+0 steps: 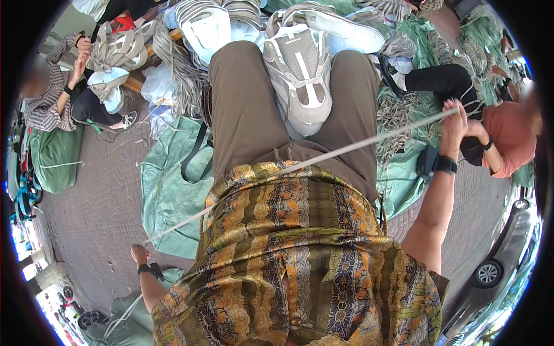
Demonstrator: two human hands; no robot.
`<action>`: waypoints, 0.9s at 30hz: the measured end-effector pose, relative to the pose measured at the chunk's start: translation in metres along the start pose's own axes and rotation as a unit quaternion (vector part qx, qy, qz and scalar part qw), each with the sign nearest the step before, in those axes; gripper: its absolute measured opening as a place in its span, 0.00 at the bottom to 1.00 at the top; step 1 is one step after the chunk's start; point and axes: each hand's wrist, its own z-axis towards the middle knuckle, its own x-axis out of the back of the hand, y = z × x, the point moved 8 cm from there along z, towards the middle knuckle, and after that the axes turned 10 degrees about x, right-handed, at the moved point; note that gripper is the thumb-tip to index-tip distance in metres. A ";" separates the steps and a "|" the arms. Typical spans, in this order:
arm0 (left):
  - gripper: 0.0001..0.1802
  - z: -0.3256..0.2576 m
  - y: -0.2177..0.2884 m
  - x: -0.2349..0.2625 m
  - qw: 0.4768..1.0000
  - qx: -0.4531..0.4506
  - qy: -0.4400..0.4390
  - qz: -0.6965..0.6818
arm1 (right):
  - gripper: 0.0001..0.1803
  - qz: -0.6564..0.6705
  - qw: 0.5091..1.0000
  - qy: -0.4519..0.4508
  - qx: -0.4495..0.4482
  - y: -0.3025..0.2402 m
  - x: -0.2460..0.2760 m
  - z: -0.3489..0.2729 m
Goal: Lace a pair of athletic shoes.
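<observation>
A long pale grey shoelace (375, 138) runs taut across my lap, slanting from low on the left up to the right. My left hand (139, 252) is closed around its left end, out beside my hip. At the far right my raised right hand (454, 127) grips the other end, with a bit of lace showing at the fingertips. Between my knees sits a grey and white sneaker upper (299, 75), toe toward me, with pale lace along its eyelets. Neither hand touches it.
Stacked grey shoe parts (205, 29) and bundled grey laces (182, 81) lie beyond my knees. Green sacking (176, 184) covers paving at both sides. One person in a striped shirt (49, 104) sits left; another in orange (508, 135) sits close behind my right hand. A car (502, 248) stands right.
</observation>
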 end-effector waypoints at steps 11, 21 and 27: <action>0.17 0.008 -0.097 0.006 0.985 0.141 -0.033 -0.093 | 0.09 0.079 0.995 0.064 -0.012 -0.016 0.097 -0.006; 0.13 -0.073 -0.156 0.075 0.977 0.211 -0.001 -0.030 | 0.07 0.118 0.989 0.059 -0.073 0.043 0.184 0.032; 0.14 -0.113 -0.215 0.045 0.937 0.303 0.053 -0.168 | 0.10 0.044 0.988 0.133 -0.064 0.046 0.273 0.033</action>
